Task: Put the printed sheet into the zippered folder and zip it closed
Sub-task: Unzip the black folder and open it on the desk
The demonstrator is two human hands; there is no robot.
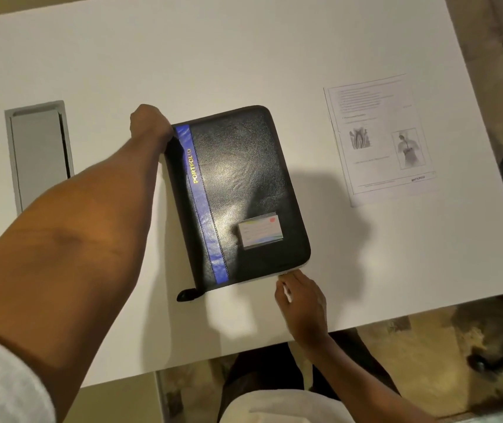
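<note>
Zippered folder (238, 196) lay flat and closed on the white table (183, 56), cover up: black leather-look, blue strip (202, 206) near the spine with "PORTFOLIO" in yellow, small card label (260, 229) on the cover toward the near right corner. Short black tab (186, 294) stuck out at the folder's near left corner.

Left hand (149, 123) sat at the folder's far left corner, fingers wrapped over the spine edge, gripping it. Forearm ran diagonally from the folder back toward the camera, white sleeve (3, 383) pushed up at the elbow.

Right hand (303, 303) was at the folder's near right corner, fingertips (286, 277) touching or just short of the edge where a pale band showed under the cover. Fingers looked pinched together there, but what they held, if anything, was too small to make out. Couldn't tell whether it was on a zipper pull.

Printed sheet (379, 141) was right of the folder, well apart from it, flat on the table, not touched by either hand. Text lines at top, two grey anatomical figures in the middle, a framed border.

Left of the folder, past the forearm: a grey rectangular panel (38, 154) set into the tabletop.

Beyond the table edge nearest the folder, patterned floor (396, 361) showed.
</note>
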